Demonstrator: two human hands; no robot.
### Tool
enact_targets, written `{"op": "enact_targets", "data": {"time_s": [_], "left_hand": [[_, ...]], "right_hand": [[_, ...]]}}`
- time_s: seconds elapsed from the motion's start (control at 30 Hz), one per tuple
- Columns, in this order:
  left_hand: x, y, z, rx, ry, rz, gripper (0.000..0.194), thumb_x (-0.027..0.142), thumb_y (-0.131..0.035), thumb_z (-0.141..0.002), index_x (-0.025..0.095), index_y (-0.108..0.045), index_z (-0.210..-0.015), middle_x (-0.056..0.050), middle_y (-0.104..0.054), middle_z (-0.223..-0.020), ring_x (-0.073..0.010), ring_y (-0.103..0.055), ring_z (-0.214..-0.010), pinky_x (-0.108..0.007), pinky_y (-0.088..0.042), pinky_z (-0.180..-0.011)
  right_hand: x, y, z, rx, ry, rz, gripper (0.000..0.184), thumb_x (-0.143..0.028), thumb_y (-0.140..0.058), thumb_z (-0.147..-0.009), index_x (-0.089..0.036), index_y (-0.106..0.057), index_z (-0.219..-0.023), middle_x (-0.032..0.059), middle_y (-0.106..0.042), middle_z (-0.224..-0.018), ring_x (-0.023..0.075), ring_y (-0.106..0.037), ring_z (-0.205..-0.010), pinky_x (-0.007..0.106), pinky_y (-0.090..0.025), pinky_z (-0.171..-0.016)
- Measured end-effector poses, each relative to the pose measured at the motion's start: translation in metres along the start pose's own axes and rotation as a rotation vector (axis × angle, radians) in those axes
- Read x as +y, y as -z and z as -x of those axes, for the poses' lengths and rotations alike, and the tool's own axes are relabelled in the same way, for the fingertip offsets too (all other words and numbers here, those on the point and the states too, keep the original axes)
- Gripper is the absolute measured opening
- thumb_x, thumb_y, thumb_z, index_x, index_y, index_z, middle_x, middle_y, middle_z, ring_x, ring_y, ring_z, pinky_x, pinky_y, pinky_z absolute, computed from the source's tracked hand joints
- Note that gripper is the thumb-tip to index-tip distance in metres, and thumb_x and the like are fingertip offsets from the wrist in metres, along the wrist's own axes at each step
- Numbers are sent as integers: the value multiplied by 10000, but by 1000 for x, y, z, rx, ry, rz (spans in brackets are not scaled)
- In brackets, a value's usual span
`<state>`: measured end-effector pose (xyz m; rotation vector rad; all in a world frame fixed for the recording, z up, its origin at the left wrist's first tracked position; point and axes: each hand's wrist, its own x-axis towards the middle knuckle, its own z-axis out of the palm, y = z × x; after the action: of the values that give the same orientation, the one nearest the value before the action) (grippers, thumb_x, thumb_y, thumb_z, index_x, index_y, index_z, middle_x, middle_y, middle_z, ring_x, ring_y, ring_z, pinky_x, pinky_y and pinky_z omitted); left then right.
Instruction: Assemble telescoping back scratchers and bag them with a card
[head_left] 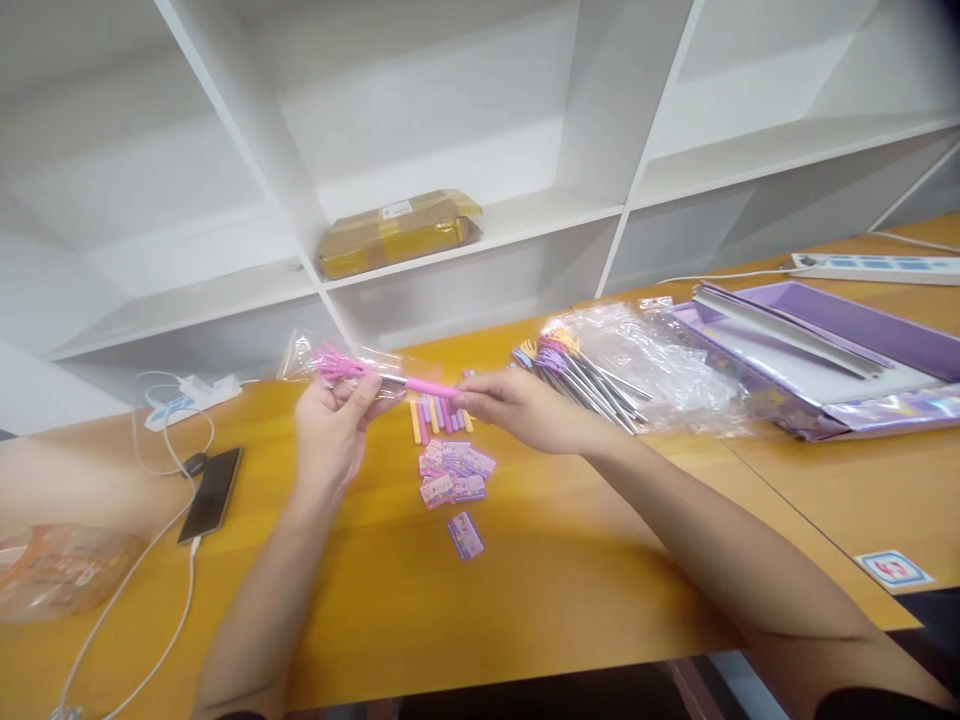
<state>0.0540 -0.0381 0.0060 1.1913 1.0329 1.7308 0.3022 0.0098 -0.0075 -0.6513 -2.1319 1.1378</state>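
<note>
The left hand [335, 420] is closed on a pink hand-shaped wand with a metal rod [341, 362], its head inside clear plastic film [300, 357]. The right hand [517, 408] pinches the wand's pink handle [431, 388], so the wand spans the 2 hands, above the yellow-brown wooden table [525, 580]. Just below the grip lie yellow, pink and purple plastic sticks [442, 415], then overlapping pink-and-purple printed cards [454, 470], with 1 card apart, nearest the person. Right of the grip are metal rods with orange, blue and purple hand-shaped heads [589, 375], beside crumpled clear plastic bags [652, 365]; left, a black phone [211, 495].
</note>
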Motion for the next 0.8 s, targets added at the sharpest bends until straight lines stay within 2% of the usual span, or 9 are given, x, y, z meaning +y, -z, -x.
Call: {"op": "enact_targets", "data": {"time_s": [0.1, 0.17, 0.23, 0.3, 0.37, 0.5, 0.6, 0.7, 0.8], "left_hand": [[-8, -9, 5, -86, 91, -12, 396, 417, -997, -762, 110, -754, -825, -104, -812, -847, -283, -843, -915, -433, -738, -899], [-12, -12, 6, -122, 135, -15, 405, 435, -990, -771, 101, -773, -847, -125, -818, -872, -293, -845, -924, -421, -739, -881], [-14, -12, 4, -99, 117, 5, 403, 424, -995, -765, 112, -773, -890, -111, -822, -893, -279, -845, -924, -405, -739, -871], [-14, -9, 1, -40, 58, 32, 397, 395, -1000, -763, 127, -748, -914, -85, -821, -909, -263, -843, -952, -393, -736, -887], [-11, -5, -3, 10, 4, 48, 408, 382, -997, -770, 134, -718, -934, -72, -821, -923, -253, -841, -982, -389, -732, -908], [-7, 1, -7, 46, -15, 40, 446, 397, -993, -775, 140, -677, -957, -88, -833, -970, -248, -842, -1002, -384, -723, -934], [-9, -1, -4, 12, 19, 38, 437, 403, -983, -789, 143, -687, -979, -107, -840, -1034, -244, -840, -1011, -373, -720, -940], [-13, -8, 2, -38, 68, 67, 391, 383, -976, -801, 137, -726, -973, -97, -841, -1016, -214, -838, -943, -324, -721, -884], [-14, -15, 8, -67, 109, 98, 367, 375, -971, -810, 129, -747, -966, -88, -837, -983, -191, -829, -924, -300, -715, -868]], "right_hand": [[-3, -5, 1, 38, 4, 14, 440, -526, -532, -1110, -190, -669, -862, -33, -506, -730, 112, -402, -671, 302, -299, -637], [-4, -7, 1, 65, 1, 32, 433, -514, -525, -1114, -185, -692, -888, -31, -517, -723, 113, -411, -672, 306, -314, -646], [-5, -7, 1, 91, 0, 13, 364, -489, -560, -1101, -186, -703, -959, -21, -574, -763, 118, -467, -707, 301, -359, -671], [-6, -3, 1, 104, -17, -61, 260, -442, -633, -1067, -194, -691, -1116, -10, -652, -834, 127, -550, -754, 293, -415, -692], [-7, 2, 2, 118, -33, -159, 264, -397, -691, -1033, -197, -652, -1202, -8, -694, -854, 129, -603, -751, 287, -455, -678], [-7, 8, 3, 151, -13, -277, 224, -399, -730, -1016, -191, -651, -1038, -5, -714, -795, 110, -618, -681, 285, -489, -635], [-6, 2, 2, 207, 5, -269, 217, -380, -769, -991, -191, -665, -1017, 0, -731, -793, 118, -661, -705, 283, -503, -627], [-5, -7, 2, 276, 97, -196, 161, -331, -750, -1004, -190, -679, -1034, 6, -744, -819, 124, -700, -732, 293, -534, -675], [-3, -11, 1, 325, 230, -26, 132, -320, -728, -1035, -191, -705, -1027, 10, -747, -840, 110, -668, -710, 297, -513, -680]]}}
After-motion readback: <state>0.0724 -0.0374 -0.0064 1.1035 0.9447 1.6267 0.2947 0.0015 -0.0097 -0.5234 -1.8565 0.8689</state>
